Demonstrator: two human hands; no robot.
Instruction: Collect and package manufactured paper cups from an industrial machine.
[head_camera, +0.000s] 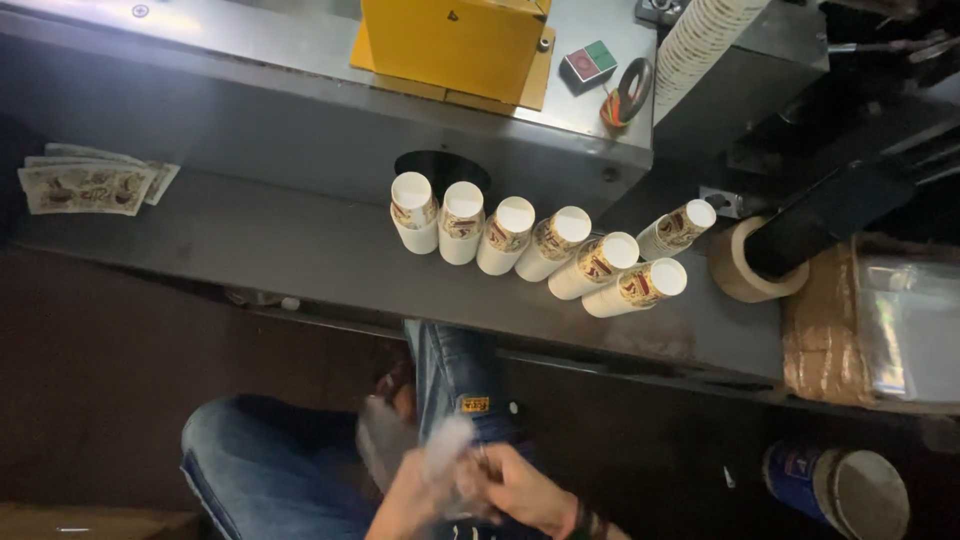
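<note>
Low over the person's lap, both the left hand (415, 495) and right hand (520, 488) pinch a clear plastic bag (440, 450), best spread open evenly before taking the cups (540, 250) on the shelf (300, 250).

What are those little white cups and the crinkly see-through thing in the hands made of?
The cups look like paper: matte white bottoms, printed brown sides, thin walls. The see-through thing looks like thin plastic film, probably a bag: it is clear, glossy and crumpled, though blurred. The left hand and right hand both grip it.
</note>
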